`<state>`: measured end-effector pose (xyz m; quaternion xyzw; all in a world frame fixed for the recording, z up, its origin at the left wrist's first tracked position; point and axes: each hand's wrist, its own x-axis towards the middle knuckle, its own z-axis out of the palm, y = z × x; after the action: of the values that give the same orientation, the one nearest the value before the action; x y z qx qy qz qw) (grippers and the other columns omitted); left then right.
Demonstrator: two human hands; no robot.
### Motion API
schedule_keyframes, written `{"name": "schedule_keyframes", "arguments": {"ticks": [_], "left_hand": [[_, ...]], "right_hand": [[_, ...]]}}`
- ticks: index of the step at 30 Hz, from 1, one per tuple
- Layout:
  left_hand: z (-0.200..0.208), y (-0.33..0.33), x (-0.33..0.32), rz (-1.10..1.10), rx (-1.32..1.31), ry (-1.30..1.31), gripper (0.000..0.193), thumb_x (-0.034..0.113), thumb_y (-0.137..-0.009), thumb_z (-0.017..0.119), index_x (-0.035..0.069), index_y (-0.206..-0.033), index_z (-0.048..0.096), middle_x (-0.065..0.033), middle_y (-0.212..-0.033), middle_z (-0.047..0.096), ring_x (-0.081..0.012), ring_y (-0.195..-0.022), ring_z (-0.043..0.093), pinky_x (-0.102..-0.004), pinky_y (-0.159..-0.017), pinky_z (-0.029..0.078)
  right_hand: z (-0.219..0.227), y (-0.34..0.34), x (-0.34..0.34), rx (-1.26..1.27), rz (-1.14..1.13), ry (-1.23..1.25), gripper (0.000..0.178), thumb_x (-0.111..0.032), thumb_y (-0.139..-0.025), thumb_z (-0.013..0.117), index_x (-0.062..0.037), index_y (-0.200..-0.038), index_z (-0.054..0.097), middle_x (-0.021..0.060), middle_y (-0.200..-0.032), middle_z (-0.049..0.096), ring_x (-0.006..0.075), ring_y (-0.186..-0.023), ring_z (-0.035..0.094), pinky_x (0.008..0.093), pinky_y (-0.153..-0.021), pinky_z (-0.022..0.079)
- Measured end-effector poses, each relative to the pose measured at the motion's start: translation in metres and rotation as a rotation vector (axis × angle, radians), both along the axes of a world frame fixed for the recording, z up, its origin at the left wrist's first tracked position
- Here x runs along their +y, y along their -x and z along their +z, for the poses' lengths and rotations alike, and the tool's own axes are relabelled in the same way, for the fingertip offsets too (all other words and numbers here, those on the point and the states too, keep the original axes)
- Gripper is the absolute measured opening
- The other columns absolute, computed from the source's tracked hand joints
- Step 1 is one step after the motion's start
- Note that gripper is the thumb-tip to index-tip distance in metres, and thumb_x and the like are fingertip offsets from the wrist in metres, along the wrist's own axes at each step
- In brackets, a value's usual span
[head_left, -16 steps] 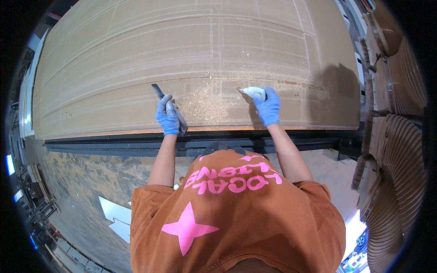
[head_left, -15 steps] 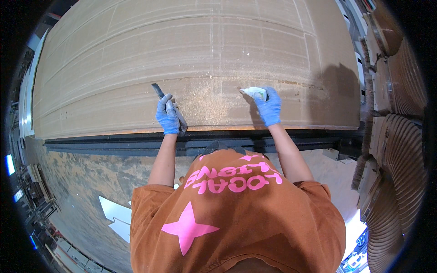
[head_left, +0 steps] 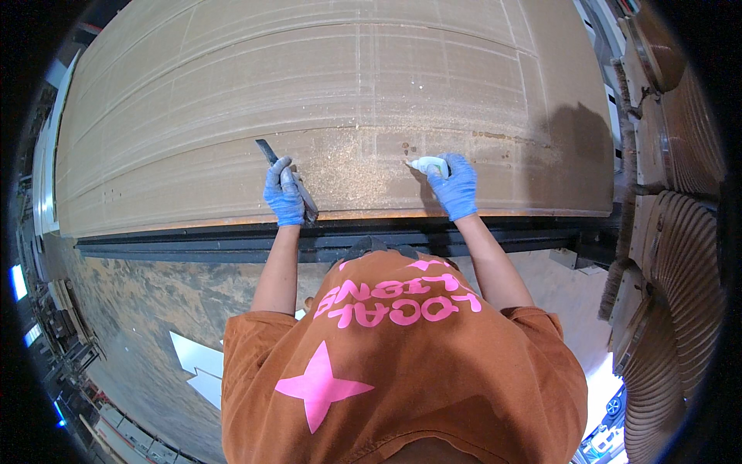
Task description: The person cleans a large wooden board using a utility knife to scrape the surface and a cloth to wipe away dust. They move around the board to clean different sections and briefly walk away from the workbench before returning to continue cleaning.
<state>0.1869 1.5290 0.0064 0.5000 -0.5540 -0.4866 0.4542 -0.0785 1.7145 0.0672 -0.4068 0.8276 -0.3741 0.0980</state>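
My left hand [head_left: 284,195], in a blue and grey work glove, is closed around a dark flat-bladed hand tool [head_left: 265,150]. The blade points up and away to the left, and a dark end shows below the palm; its exact kind is unclear. Gloved too, my right hand [head_left: 456,185] grips a small white squeeze bottle [head_left: 427,164] with a pointed nozzle. The nozzle tip is just over the brown board [head_left: 232,100], close to a few dark wet-looking spots [head_left: 410,149]. Pale sawdust [head_left: 344,170] lies between my hands.
Shallow straight grooves cross the board, and a dark streak [head_left: 502,139] lies to the right. A black rail [head_left: 193,241] runs along its near edge. Ribbed brown hoses [head_left: 676,255] and a brush strip [head_left: 627,155] stand at the right. White offcuts [head_left: 197,359] are on the floor.
My right hand has drawn the bottle slightly nearer to me, and more dark spots show on the board beyond its nozzle. My left hand has hardly moved.
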Motion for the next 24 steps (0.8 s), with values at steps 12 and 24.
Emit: {"name": "schedule_keyframes", "arguments": {"ticks": [12, 24], "left_hand": [[-0.002, 0.0007, 0.0004, 0.006, -0.002, 0.034, 0.021, 0.01, -0.091, 0.048, 0.003, -0.107, 0.061, -0.0058, -0.094, 0.064, -0.0095, -0.067, 0.056, -0.0232, -0.06, 0.048], [-0.0012, 0.0008, 0.0006, -0.001, 0.001, 0.019, 0.022, 0.012, -0.091, 0.049, 0.003, -0.107, 0.061, -0.0063, -0.096, 0.064, -0.0106, -0.068, 0.057, -0.0242, -0.06, 0.048]], "right_hand": [[0.0004, 0.0005, 0.0017, -0.02, -0.032, -0.007, 0.024, -0.022, -0.071, 0.071, -0.0038, -0.084, 0.062, 0.0163, -0.079, 0.06, 0.0333, -0.071, 0.06, 0.0392, -0.065, 0.049], [-0.0008, 0.0008, 0.0031, 0.023, -0.032, 0.052, 0.025, -0.021, -0.072, 0.07, -0.0025, -0.087, 0.061, 0.0163, -0.08, 0.06, 0.0313, -0.072, 0.06, 0.0364, -0.066, 0.049]]}}
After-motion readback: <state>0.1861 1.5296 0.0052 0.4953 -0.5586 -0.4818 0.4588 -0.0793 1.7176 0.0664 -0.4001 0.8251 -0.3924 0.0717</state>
